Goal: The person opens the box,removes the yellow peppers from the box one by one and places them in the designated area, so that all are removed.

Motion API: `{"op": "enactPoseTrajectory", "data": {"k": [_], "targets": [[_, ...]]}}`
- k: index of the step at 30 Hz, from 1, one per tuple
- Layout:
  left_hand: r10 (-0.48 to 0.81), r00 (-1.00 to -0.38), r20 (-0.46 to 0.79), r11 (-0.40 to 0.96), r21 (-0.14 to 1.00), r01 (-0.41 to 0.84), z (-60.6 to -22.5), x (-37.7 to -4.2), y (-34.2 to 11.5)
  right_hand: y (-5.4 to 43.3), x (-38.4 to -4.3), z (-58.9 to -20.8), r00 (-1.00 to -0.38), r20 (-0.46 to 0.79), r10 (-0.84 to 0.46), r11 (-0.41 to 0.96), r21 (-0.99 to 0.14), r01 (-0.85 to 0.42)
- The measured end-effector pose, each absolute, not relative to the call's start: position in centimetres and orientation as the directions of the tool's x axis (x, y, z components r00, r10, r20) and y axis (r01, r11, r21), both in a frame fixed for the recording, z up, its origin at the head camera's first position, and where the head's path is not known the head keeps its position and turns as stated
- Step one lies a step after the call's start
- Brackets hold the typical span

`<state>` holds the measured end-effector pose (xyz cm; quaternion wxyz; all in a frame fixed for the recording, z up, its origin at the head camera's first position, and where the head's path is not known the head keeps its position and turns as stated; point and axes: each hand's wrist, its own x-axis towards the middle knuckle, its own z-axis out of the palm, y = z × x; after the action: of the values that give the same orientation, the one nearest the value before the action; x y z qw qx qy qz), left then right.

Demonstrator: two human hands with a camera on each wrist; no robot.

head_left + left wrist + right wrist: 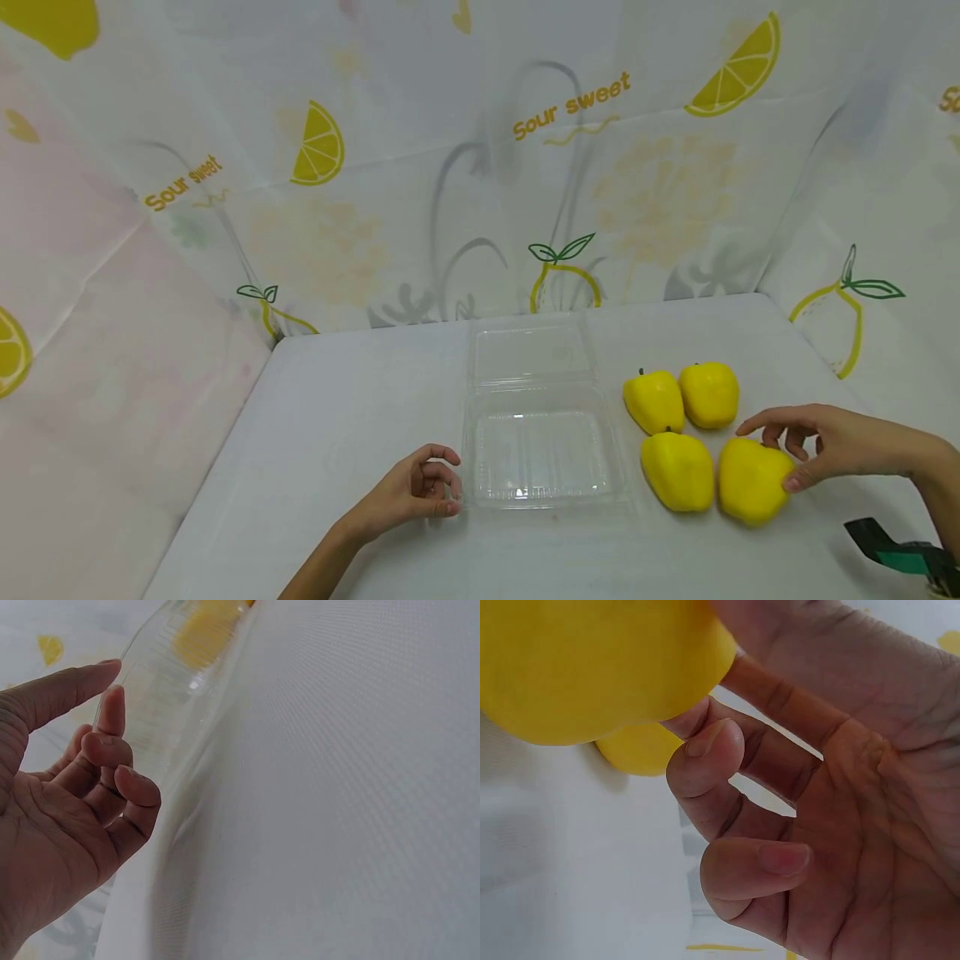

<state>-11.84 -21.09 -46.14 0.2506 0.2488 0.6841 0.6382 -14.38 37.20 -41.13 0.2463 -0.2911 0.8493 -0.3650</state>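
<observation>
A clear plastic clamshell container [543, 450] lies open on the table, its lid [532, 350] folded back behind the base. At the base's left edge, my left hand [422, 490] pinches the rim between thumb and fingers. Four yellow apples, glossy with short dark stems, stand right of the container. The front right yellow apple [752, 483] is held in my right hand [821, 442], thumb on its near right side and index finger over the top. Close up in the right wrist view, this apple [592, 667] fills the upper left, while the other fingers curl loosely below.
Beside the held apple sits another yellow apple [677, 472], with a left rear apple [654, 402] and a right rear apple [709, 395] behind. A black and green object [896, 552] shows at the lower right. Lemon-printed cloth [420, 208] hangs around the white table [345, 392].
</observation>
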Motion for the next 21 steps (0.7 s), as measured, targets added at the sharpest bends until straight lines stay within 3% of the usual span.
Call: {"op": "enactPoseTrajectory", "data": {"k": [21], "targets": [[0.666, -0.746, 0.004, 0.044, 0.998, 0.045, -46.11, -11.52, -21.03, 37.03, -14.73, -40.59, -0.718, -0.206, -0.665, 0.579, -0.75, -0.321]]}}
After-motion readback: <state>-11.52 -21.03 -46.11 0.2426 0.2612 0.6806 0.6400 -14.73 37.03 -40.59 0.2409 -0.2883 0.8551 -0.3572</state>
